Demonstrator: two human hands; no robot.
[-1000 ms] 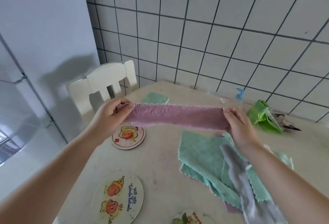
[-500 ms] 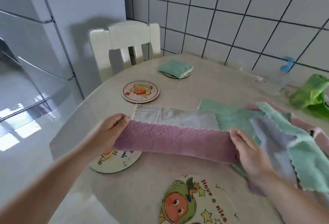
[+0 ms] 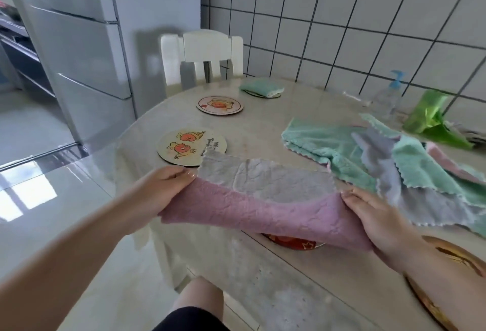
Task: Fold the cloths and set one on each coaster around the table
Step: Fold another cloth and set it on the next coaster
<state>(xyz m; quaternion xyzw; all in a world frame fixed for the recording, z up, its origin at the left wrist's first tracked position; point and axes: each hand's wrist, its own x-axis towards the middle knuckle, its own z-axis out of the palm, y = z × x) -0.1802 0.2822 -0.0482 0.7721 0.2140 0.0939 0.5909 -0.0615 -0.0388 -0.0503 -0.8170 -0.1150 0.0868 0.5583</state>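
Observation:
A pink cloth (image 3: 263,209) with a grey underside is folded lengthwise and lies across the near table edge. My left hand (image 3: 163,188) pinches its left end and my right hand (image 3: 373,215) pinches its right end. It covers most of a red coaster (image 3: 292,243). Two bare cartoon coasters sit farther left: a larger coaster (image 3: 190,146) and a smaller coaster (image 3: 218,104). At the back, a folded green cloth (image 3: 260,87) rests on a fourth coaster. A loose pile of green, grey and pink cloths (image 3: 389,167) lies on the right.
The round beige table (image 3: 276,283) stands against a tiled wall. A white chair (image 3: 201,54) is at the far side, a fridge (image 3: 79,41) at the left. A clear pump bottle (image 3: 389,94) and a green bag (image 3: 431,118) are at the back right. A wooden board (image 3: 452,259) lies near right.
Both hands have lowered the pink cloth from the air onto the table's near edge, over the red coaster. The view has tilted down and shifted left.

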